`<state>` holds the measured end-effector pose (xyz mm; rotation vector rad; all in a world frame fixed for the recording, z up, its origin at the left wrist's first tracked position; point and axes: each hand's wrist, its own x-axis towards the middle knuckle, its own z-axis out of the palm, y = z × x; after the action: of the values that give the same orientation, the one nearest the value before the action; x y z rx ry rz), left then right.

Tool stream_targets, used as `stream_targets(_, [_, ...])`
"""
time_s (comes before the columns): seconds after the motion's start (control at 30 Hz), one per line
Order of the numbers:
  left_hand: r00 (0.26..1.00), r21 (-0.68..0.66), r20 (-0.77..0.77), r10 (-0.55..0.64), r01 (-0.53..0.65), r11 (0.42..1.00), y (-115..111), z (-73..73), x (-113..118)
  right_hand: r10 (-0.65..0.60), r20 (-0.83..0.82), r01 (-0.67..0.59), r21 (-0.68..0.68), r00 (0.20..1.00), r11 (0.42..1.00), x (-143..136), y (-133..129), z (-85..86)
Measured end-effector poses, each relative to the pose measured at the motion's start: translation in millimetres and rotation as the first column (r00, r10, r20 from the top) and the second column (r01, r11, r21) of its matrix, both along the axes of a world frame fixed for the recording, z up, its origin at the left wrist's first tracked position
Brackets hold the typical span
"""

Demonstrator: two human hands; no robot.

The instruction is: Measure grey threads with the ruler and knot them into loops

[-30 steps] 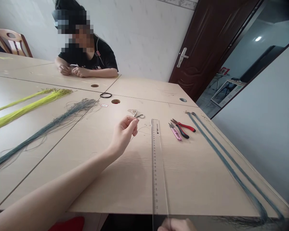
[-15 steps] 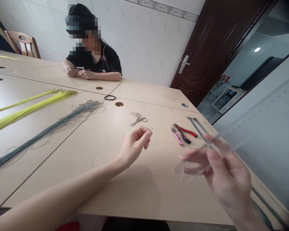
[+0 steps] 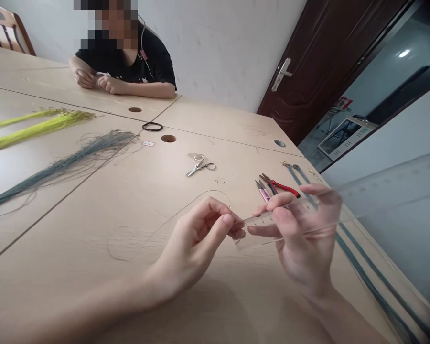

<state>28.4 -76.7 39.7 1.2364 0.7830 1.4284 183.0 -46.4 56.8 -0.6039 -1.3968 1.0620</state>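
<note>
My left hand [image 3: 200,239] is closed in a pinch on a thin dark cord [image 3: 172,219], which loops out over the table to the left. A tiny gold-coloured piece shows at the fingertips, too small to make out. My right hand [image 3: 304,243] grips a clear plastic ruler [image 3: 260,228] between thumb and fingers. The ruler slants up to the right, and its near end lies close beside my left fingertips; whether they touch it I cannot tell. Beyond the hands lie silver scissors [image 3: 199,166], pink thread snips [image 3: 262,191] and red-and-black pliers [image 3: 284,188].
Bundles of yellow cords [image 3: 39,128] and grey-blue cords [image 3: 64,167] lie at the left. More blue cords [image 3: 358,267] run along the right edge. A black ring [image 3: 152,126] and a small label [image 3: 148,144] are near a table hole [image 3: 168,138]. Another person [image 3: 129,67] sits across the table.
My right hand has brought the ruler left, its end now close to my left fingertips. The looping cord from my left hand is now visible. The view has tilted downward.
</note>
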Motion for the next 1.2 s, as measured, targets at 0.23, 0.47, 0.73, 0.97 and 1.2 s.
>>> stream_targets(0.23, [0.988, -0.028, -0.144, 0.057, -0.062, 0.998, -0.8, -1.8, 0.9, -0.054, 0.022, 0.051, 0.131, 0.998, 0.990, -5.2, -5.8, -3.6])
stream_targets(0.47, [0.995, -0.041, -0.079, -0.069, 0.065, 0.997, -1.0, 2.6, 2.0, -0.155, -0.015, 0.156, 0.103, 0.988, 0.982, -4.7, -5.0, -3.3])
stream_targets(0.73, [0.991, -0.048, -0.084, -0.102, 0.099, 0.994, 1.4, 3.0, -0.4, 0.278, 0.317, -0.276, -0.051, 0.907, 0.960, 9.2, 0.5, 0.7])
stream_targets(0.97, [0.993, -0.025, 0.091, -0.076, 0.079, 0.997, -0.2, 11.1, -6.1, 0.329, 0.245, -0.318, -0.086, 0.912, 0.944, 17.2, -1.4, 1.5])
stream_targets(1.2, [0.993, -0.055, 0.026, -0.118, 0.119, 0.991, -0.5, 8.4, -4.0, 0.380, 0.123, -0.356, -0.182, 0.917, 0.917, 21.7, 0.1, 9.5])
